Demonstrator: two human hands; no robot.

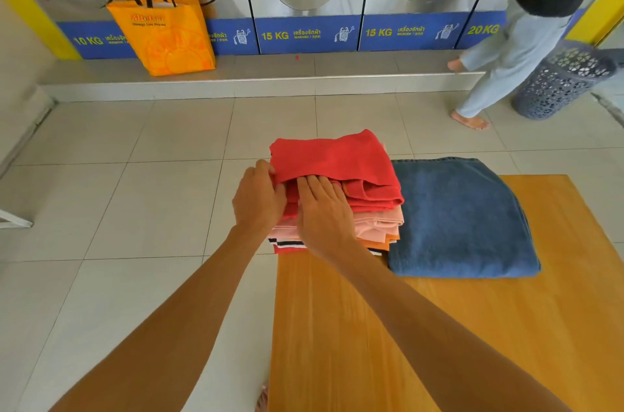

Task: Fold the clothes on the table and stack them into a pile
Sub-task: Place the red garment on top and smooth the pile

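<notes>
my left hand pinches the red top's edge, right hand flat on the pile; overhanging the table, it may topple.

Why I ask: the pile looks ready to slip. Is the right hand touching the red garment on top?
Touching. The head view shows the right hand lying flat on the red garment, its fingers tucked under the top fold.

Red garment topping folded pile, folded jeans beside
</notes>
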